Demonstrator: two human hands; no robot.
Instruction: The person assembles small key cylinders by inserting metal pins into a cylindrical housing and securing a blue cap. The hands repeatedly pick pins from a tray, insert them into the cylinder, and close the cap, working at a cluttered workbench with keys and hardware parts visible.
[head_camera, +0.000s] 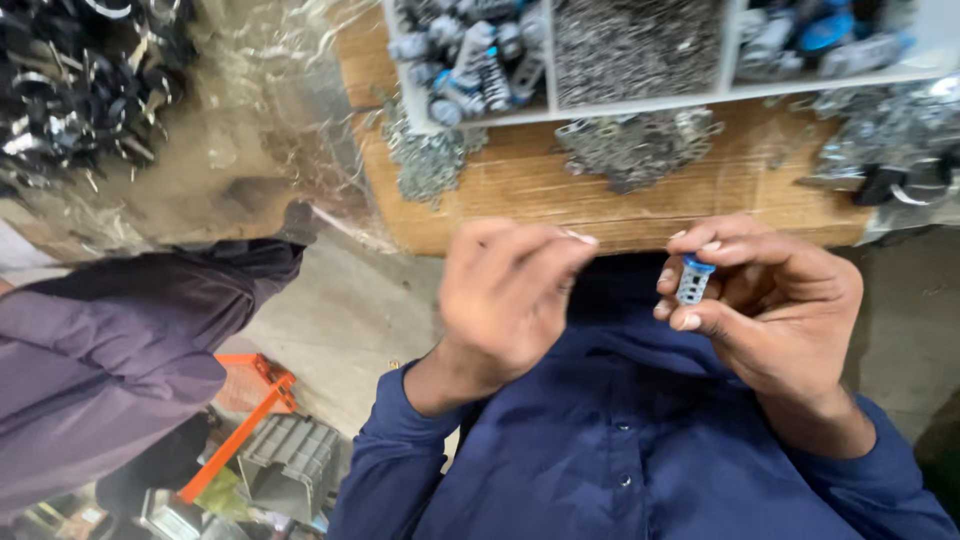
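R hand (770, 305) pinches small grey part w/ blue cap (694, 280) upright at fingertips, turned up for viewing. L hand (510, 295) curled, blurred; can't tell if holding anything. White divided tray (640, 100) of parts just ahead.

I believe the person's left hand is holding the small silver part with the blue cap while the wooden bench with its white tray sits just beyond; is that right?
Not quite: the head view shows the right hand pinching the small silver part with the blue cap. The left hand is curled beside it, and I cannot tell whether it holds anything. The rest holds: the wooden bench with its white tray sits just beyond.
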